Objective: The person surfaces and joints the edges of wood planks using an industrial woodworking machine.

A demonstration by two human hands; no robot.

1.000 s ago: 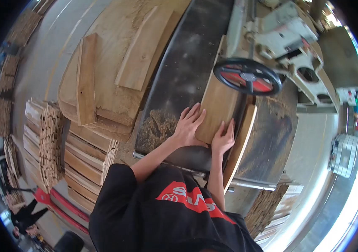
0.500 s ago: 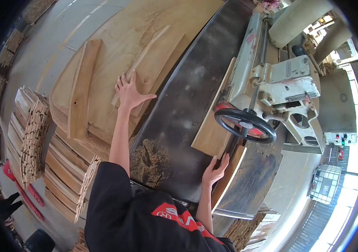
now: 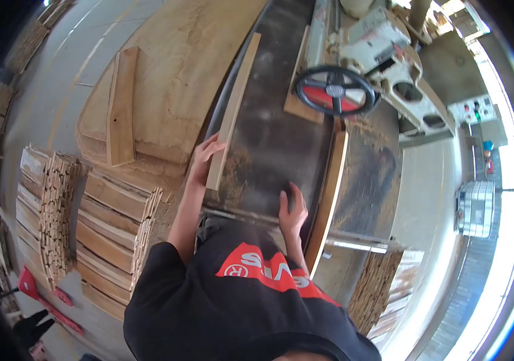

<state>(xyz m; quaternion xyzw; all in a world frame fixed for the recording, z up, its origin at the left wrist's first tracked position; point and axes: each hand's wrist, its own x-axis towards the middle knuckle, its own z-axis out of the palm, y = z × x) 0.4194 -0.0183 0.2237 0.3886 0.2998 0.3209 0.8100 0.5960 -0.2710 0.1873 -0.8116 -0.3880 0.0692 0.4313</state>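
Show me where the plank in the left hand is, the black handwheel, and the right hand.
plank (image 3: 234,102), head view, middle of its long face.
black handwheel (image 3: 334,90), head view, hub at the centre.
right hand (image 3: 292,212), head view, back of the hand, resting on the dark machine table.

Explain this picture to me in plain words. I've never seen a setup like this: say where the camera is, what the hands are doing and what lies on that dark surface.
The camera sits on the person's head and looks down, so you see a black shirt and two bare arms. The wide lens bends everything. The dark surface is the table of a woodworking machine with a black handwheel. The left hand grips the near end of a long board lying along the table's left edge. The right hand rests open on the table, beside a wooden rail. Sawdust lies near the left hand. A stack of boards stands to the left.
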